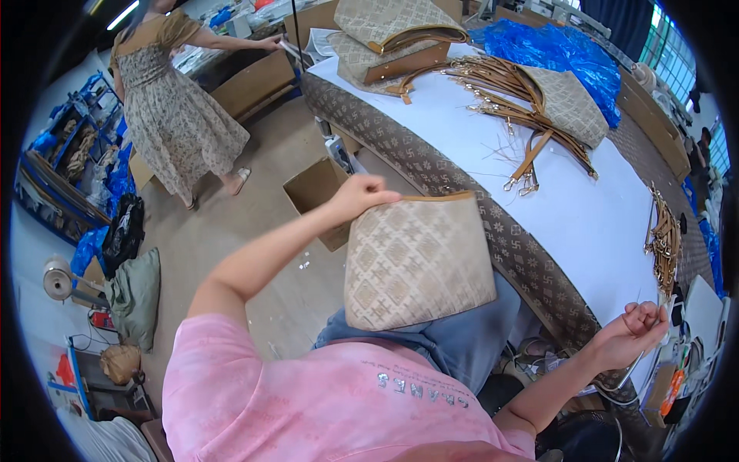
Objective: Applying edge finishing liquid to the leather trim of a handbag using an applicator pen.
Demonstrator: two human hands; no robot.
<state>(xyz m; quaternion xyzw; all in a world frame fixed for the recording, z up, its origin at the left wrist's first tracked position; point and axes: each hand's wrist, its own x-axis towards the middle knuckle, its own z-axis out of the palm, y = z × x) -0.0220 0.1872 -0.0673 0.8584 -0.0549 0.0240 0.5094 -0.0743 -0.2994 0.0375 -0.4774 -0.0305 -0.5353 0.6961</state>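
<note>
My left hand (360, 196) is closed on the upper left corner of a beige patterned bag body (419, 266). The bag has a tan trimmed top edge and rests on my lap against the table edge. Away to the right, my right hand (630, 336) is raised by the table's near right end with its fingers curled. A thin metal piece (633, 371) shows just below that hand, but what the fingers hold is too small to make out. Beyond the right hand lies a bunch of tan straps with gold clasps (663, 239).
The white-topped table (566, 208) has a brown patterned cloth along its edge. On it lie tan straps (531, 115), stacked beige bags (400, 27) and blue plastic (554, 58). A cardboard box (308, 189) stands on the floor. Another person (173, 115) stands at the far left.
</note>
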